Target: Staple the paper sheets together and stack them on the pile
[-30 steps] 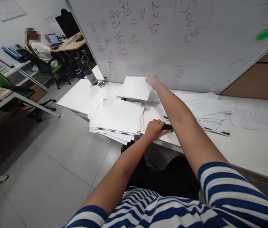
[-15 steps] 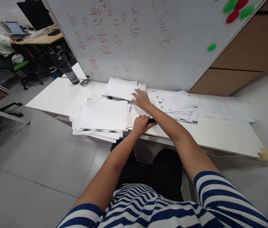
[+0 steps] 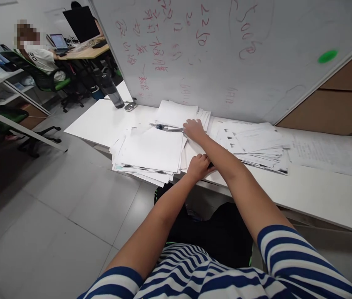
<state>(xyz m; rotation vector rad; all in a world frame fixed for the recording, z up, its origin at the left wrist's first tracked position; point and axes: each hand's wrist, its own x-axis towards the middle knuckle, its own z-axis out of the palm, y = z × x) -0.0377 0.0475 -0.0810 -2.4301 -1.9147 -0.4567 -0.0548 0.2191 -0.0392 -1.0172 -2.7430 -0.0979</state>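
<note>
Head view: a black object [image 3: 210, 165] is gripped by the left hand [image 3: 198, 167] at the desk's [image 3: 313, 189] near edge. Paper [image 3: 175, 113] toward the far edge is touched by the right hand [image 3: 195, 130]; grip cannot be told. Sheet pickup seems in hand; a pinch is needed.

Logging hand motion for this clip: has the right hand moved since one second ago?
Yes: the right hand has moved away from the whiteboard, toward the front edge of the white desk.
</note>
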